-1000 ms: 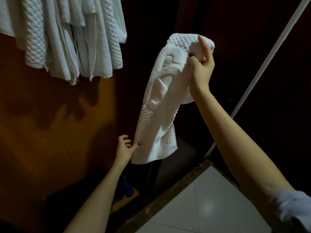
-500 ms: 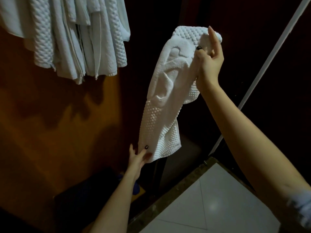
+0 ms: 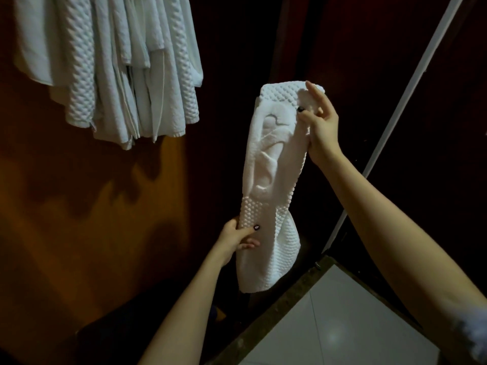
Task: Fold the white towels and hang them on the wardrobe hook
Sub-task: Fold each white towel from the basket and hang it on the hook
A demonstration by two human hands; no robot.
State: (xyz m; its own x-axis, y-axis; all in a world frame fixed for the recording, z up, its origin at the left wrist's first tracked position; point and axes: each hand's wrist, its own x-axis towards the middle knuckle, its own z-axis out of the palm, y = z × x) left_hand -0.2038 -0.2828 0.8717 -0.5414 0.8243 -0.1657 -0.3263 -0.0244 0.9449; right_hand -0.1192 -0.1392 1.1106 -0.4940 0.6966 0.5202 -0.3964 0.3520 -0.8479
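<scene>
Where white floor tiles (image 3: 342, 325) end, wardrobe panels (image 3: 66, 206) rise behind the held towel (image 3: 268, 164).

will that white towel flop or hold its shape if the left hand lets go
Probably flops: the towel sags and creases between the right hand and left hand. Likely light, since a fingertip pinch carries it.

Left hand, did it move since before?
Yes. The left hand moved right, toward the stone floor edge, and now grips the held towel.
</scene>
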